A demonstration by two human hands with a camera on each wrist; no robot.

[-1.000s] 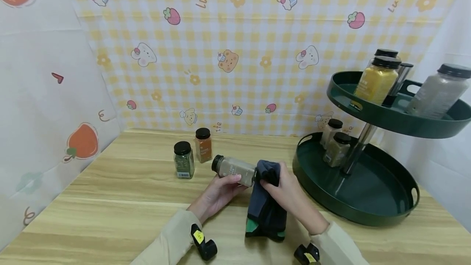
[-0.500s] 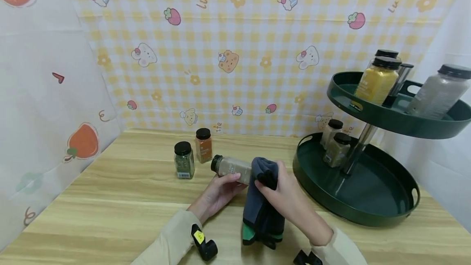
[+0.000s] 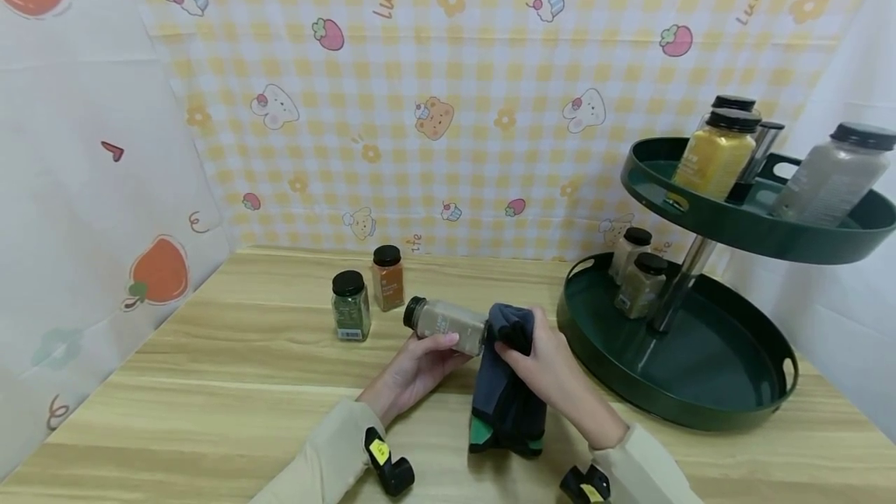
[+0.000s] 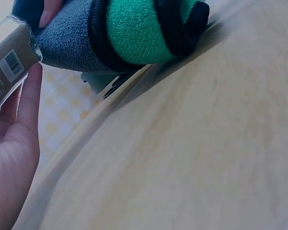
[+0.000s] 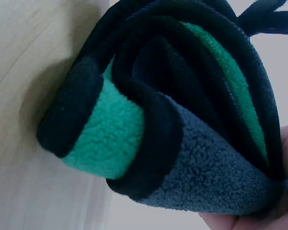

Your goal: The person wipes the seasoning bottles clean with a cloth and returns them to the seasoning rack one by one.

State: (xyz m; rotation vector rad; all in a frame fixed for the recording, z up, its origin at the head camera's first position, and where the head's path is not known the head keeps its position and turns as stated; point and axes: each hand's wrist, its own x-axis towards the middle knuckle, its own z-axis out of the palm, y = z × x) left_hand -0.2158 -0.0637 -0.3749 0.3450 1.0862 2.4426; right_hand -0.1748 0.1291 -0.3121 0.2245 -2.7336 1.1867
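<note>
A clear spice jar of grey-beige powder lies tilted on its side above the table, its black lid pointing left. My left hand grips it from below, thumb on the near face. In the left wrist view a barcode label shows on the jar. My right hand holds a folded grey cloth with black edging and green patches, pressed against the jar's base. The cloth hangs down in loose folds and fills much of the right wrist view, where only a bit of the hand shows.
A green-herb jar and an orange-powder jar stand on the wooden table behind the left hand. At right rises a dark green two-tier rack; its upper tray bears a yellow jar and others.
The right hand moved the cloth left over the jar's base half a second ago, then back right, so the base end shows again. The left hand and jar have barely moved.
</note>
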